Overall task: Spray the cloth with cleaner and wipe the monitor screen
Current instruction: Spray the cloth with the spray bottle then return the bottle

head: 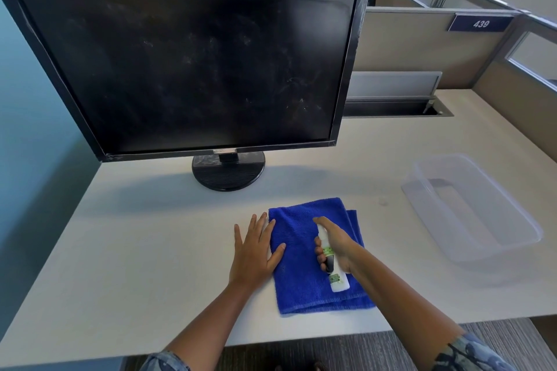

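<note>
A folded blue cloth point(304, 274) lies flat on the white desk, in front of a black monitor point(187, 69) whose dark screen shows dust smears. My left hand point(254, 250) rests flat with fingers spread, its fingertips on the cloth's left edge. My right hand point(334, 247) holds a small white spray bottle point(333, 268) with a green label above the cloth, the forefinger on top of the nozzle. The nozzle end points away from me, toward the far part of the cloth.
A clear plastic tub point(473, 208) stands on the desk point(135, 250) to the right. The monitor's round base point(229, 172) sits behind the cloth. Beige cubicle partitions point(422, 48) and an open cable tray point(391, 108) line the back right. The desk's front edge is near my forearms.
</note>
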